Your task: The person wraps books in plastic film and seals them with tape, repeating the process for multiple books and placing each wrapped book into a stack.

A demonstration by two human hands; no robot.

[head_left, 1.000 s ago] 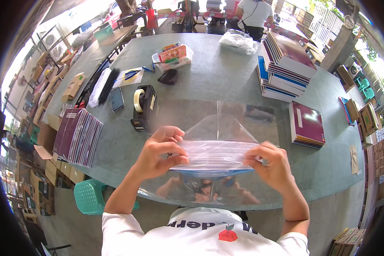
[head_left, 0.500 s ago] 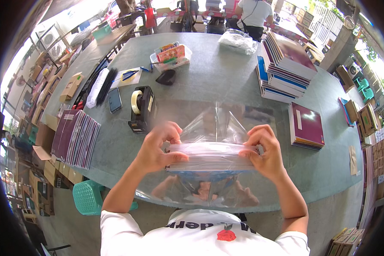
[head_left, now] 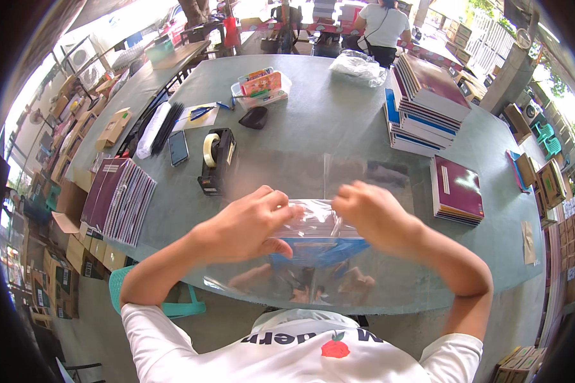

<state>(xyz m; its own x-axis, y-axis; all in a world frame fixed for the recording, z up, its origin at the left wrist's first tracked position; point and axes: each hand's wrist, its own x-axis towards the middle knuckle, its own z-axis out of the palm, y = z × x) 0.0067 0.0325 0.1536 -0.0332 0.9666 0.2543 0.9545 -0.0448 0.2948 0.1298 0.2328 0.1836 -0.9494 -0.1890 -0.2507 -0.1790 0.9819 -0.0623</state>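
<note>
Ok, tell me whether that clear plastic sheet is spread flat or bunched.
Bunched: both hands gather the clear plastic sheet into a crumpled ridge above the table.

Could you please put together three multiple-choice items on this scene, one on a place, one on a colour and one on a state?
1. Where does the tape dispenser stand?
A. To the left of the left hand, further up the table
B. On the tall book stack
C. On the floor

2. What colour is the item under the clear plastic sheet between the hands?
A. Yellow
B. Blue
C. Black

3. What are the hands doing?
A. Resting flat and apart
B. Holding the phone
C. Both pinching the sheet close together

Answers: 1 A, it sits on the table beside the phone. 2 B, the blue item shows through. 3 C, the right hand and the left nearly meet on the sheet.
</note>
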